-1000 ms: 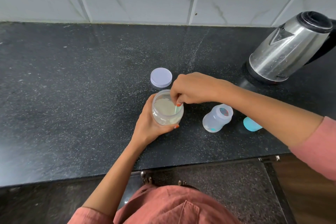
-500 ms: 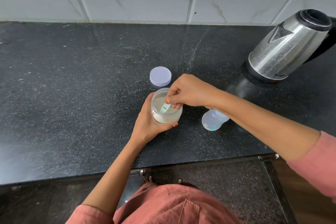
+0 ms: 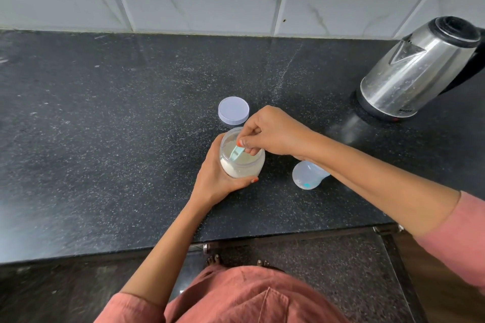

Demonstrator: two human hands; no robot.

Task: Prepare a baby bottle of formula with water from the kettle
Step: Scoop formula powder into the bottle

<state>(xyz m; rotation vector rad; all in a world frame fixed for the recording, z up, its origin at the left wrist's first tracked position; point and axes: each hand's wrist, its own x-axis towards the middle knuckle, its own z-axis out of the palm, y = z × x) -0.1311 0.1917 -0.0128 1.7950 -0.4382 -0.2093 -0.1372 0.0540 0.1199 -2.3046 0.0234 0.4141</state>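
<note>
1. The left hand (image 3: 217, 183) wraps its fingers and thumb round a clear formula jar (image 3: 241, 165), which is open and holds white powder, banked toward its lower side.
2. The right hand (image 3: 273, 134) pinches the handle of a teal scoop (image 3: 237, 153) whose bowl sits inside the jar's mouth.
3. The jar is tilted, its mouth leaning up and to the left in the view.
4. The baby bottle (image 3: 308, 174), clear with no contents showing, stands just right of the jar. Its long axis runs lower left to upper right, and its neck is hidden under the right forearm.
5. The jar's pale lid (image 3: 233, 110) lies flat on the counter (image 3: 105, 139), just behind the jar.
6. The steel kettle (image 3: 420, 71) stands at the right rear, near the wall, well apart from the bottle.
7. Jar and bottle sit mid-depth, back from the counter's front edge, with broad dark counter to the left.
</note>
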